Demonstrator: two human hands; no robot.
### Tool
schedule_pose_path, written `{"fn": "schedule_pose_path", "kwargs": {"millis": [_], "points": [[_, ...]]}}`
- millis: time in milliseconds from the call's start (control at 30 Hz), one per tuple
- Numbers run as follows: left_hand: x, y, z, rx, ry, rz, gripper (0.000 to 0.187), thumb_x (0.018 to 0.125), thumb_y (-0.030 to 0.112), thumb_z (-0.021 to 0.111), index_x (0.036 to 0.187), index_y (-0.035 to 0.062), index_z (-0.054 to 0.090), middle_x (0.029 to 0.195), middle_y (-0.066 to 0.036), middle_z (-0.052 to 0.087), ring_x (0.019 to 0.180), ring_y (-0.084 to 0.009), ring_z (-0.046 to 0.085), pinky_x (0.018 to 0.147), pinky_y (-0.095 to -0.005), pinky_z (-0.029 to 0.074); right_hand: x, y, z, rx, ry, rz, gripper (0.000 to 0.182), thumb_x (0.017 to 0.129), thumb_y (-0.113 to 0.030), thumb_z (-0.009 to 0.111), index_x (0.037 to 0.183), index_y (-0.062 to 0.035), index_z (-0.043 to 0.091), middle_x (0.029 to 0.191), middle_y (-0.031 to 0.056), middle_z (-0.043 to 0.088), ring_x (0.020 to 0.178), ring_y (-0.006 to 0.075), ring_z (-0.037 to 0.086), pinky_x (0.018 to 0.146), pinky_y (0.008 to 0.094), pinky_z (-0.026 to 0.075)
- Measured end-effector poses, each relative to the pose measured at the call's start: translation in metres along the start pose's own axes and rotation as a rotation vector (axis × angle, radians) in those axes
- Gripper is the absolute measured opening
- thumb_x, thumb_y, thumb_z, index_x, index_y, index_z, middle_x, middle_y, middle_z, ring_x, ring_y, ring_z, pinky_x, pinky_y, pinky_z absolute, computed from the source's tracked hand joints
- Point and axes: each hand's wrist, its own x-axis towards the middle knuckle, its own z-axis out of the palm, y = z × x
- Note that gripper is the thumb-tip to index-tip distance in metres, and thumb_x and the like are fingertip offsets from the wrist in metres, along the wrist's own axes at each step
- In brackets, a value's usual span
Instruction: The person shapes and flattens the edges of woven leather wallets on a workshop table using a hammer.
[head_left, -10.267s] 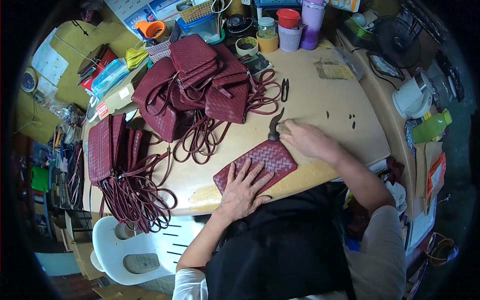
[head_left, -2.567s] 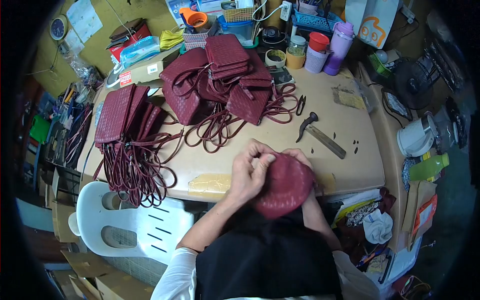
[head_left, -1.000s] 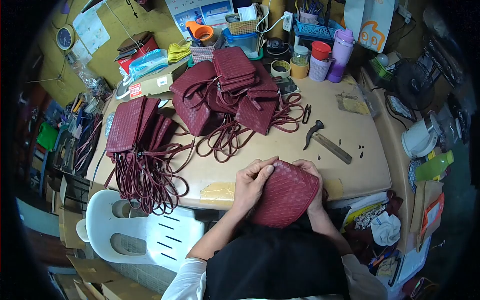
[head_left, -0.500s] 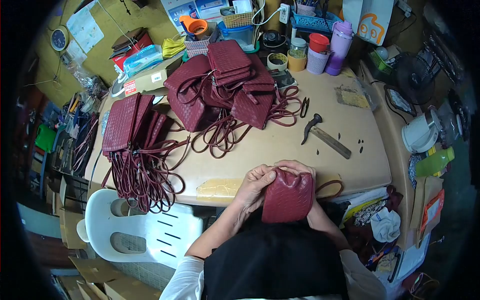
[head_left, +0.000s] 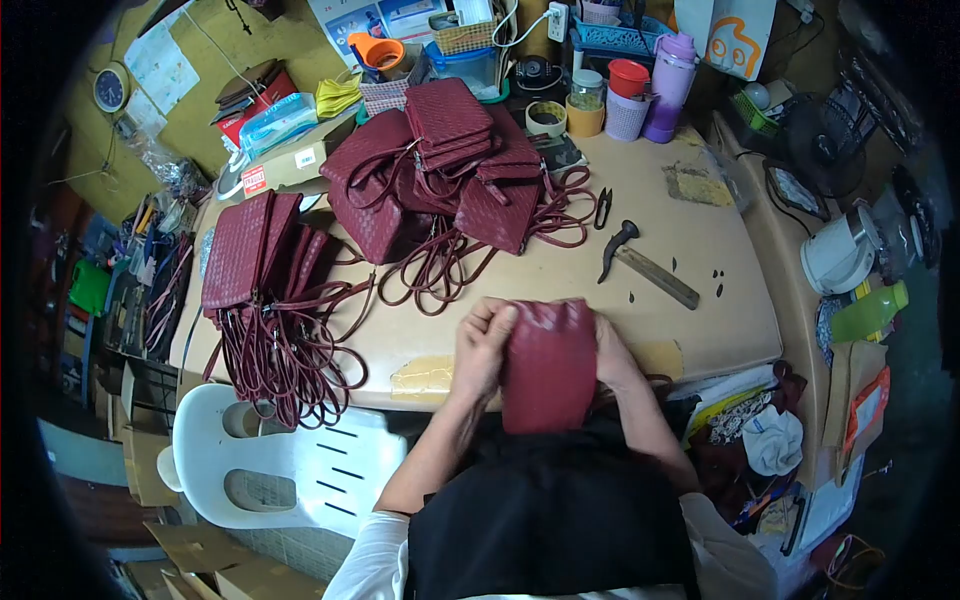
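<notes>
A dark red woven-pattern pouch (head_left: pixel 548 372) is held up in front of my body, over the table's near edge. My left hand (head_left: pixel 484 342) grips its upper left side, thumb on the front. My right hand (head_left: pixel 610 352) is at the right side, its fingers mostly hidden behind the pouch. Part of a thin red strap shows to the right of that hand. Beyond the pouch, a hammer (head_left: pixel 655 276) with a wooden handle lies on the table, a small pair of thread snips (head_left: pixel 604 208) above it.
Similar red pouches with looped straps form one pile (head_left: pixel 445 170) at the back and another (head_left: pixel 252 250) at the left. A white plastic chair (head_left: pixel 320 460) stands at the near left. A purple bottle (head_left: pixel 670 90) and several containers line the back edge.
Both hands have moved up and a little to the left with the pouch. It now hangs straighter and longer, its upper edge less bunched.
</notes>
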Motion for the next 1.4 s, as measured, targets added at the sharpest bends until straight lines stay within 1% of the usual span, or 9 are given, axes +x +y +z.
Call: {"fn": "schedule_pose_path", "kwargs": {"millis": [233, 300, 433, 500, 600, 700, 867, 1000, 1400], "points": [[0.034, -0.005, -0.062, 0.082, 0.374, 0.300, 0.016, 0.099, 0.019, 0.056, 0.094, 0.0039, 0.056, 0.084, -0.001, 0.060, 0.074, -0.0066, 0.051, 0.069, -0.0220, 0.044, -0.051, -0.013, -0.008, 0.129, -0.515, 0.415, 0.068, 0.091, -0.023, 0.065, 0.143, 0.0042, 0.030, 0.122, 0.0177, 0.059, 0.105, 0.0226, 0.061, 0.092, 0.0351, 0.048], [0.044, -0.007, -0.068, 0.121, 0.349, 0.354, 0.014, 0.099, 0.015, 0.054, 0.100, 0.0011, 0.057, 0.089, -0.004, 0.060, 0.079, -0.0091, 0.054, 0.074, -0.0224, 0.045, -0.060, -0.009, 0.002, -0.635, -0.117, -0.044, 0.071, 0.090, -0.022, 0.067, 0.143, 0.0037, 0.028, 0.116, 0.0201, 0.060, 0.093, 0.0211, 0.066, 0.080, 0.0351, 0.053], [0.040, 0.014, -0.033, 1.248, 0.376, 0.743, 0.029, 0.085, 0.001, 0.060, 0.113, 0.0043, 0.059, 0.130, -0.023, 0.046, 0.121, -0.0353, 0.048, 0.101, -0.0428, 0.039, -0.057, -0.048, 0.006, -0.579, 0.161, 0.134, 0.041, 0.091, -0.013, 0.062, 0.126, 0.0006, 0.048, 0.103, 0.0239, 0.058, 0.087, 0.0371, 0.062, 0.077, 0.0400, 0.050], [0.030, 0.005, -0.016, 1.244, -0.083, 0.709, 0.034, 0.082, 0.004, 0.064, 0.115, 0.0024, 0.059, 0.136, -0.024, 0.044, 0.128, -0.0399, 0.041, 0.108, -0.0493, 0.030, -0.056, -0.027, -0.001, -0.757, 0.200, -0.049, 0.035, 0.088, -0.011, 0.063, 0.120, -0.0004, 0.051, 0.099, 0.0221, 0.057, 0.084, 0.0397, 0.060, 0.074, 0.0434, 0.048], [-0.005, -0.041, 0.007, 1.703, -0.390, 0.330, 0.089, 0.086, 0.059, 0.053, 0.145, -0.0042, 0.030, 0.152, -0.027, 0.023, 0.143, -0.0414, 0.019, 0.112, -0.0625, 0.013, -0.058, -0.017, -0.010, -0.924, 0.184, -0.220, 0.036, 0.086, -0.010, 0.064, 0.119, 0.0002, 0.053, 0.100, 0.0207, 0.058, 0.081, 0.0370, 0.061, 0.071, 0.0453, 0.049], [-0.037, -0.032, 0.016, 1.672, -0.523, 0.327, 0.107, 0.078, 0.071, 0.052, 0.145, -0.0074, 0.025, 0.153, -0.026, 0.021, 0.144, -0.0403, 0.017, 0.110, -0.0663, 0.011, -0.067, -0.029, -0.010, -0.961, 0.101, -0.112, 0.027, 0.084, -0.009, 0.065, 0.109, 0.0006, 0.062, 0.096, 0.0191, 0.061, 0.079, 0.0364, 0.062, 0.071, 0.0455, 0.050], [-0.060, -0.003, 0.011, 1.582, -0.348, 0.517, 0.077, 0.068, 0.019, 0.075, 0.139, 0.0076, 0.045, 0.140, -0.012, 0.044, 0.128, -0.0311, 0.043, 0.109, -0.0533, 0.026, -0.069, -0.045, 0.010, -0.626, -0.052, -0.091, 0.011, 0.078, -0.005, 0.073, 0.087, 0.0014, 0.070, 0.077, 0.0145, 0.067, 0.068, 0.0265, 0.066, 0.064, 0.0338, 0.051], [-0.065, 0.020, -0.008, 1.470, -0.183, 0.958, 0.030, 0.069, 0.019, 0.074, 0.099, 0.0162, 0.071, 0.089, 0.004, 0.065, 0.088, -0.0138, 0.060, 0.095, -0.0406, 0.034, -0.055, -0.073, 0.024, -0.435, -0.147, -0.181, 0.008, 0.081, -0.005, 0.069, 0.087, 0.0015, 0.069, 0.082, 0.0132, 0.064, 0.075, 0.0304, 0.065, 0.069, 0.0369, 0.051], [-0.051, 0.052, -0.061, 1.426, -0.211, 1.095, 0.017, 0.067, 0.012, 0.068, 0.082, 0.0200, 0.069, 0.087, 0.004, 0.068, 0.093, -0.0165, 0.061, 0.099, -0.0469, 0.029, 0.002, -0.059, -0.045, -0.675, 0.403, -0.303, 0.007, 0.083, -0.005, 0.063, 0.083, -0.0014, 0.069, 0.079, 0.0116, 0.062, 0.073, 0.0279, 0.062, 0.065, 0.0375, 0.047]]}}
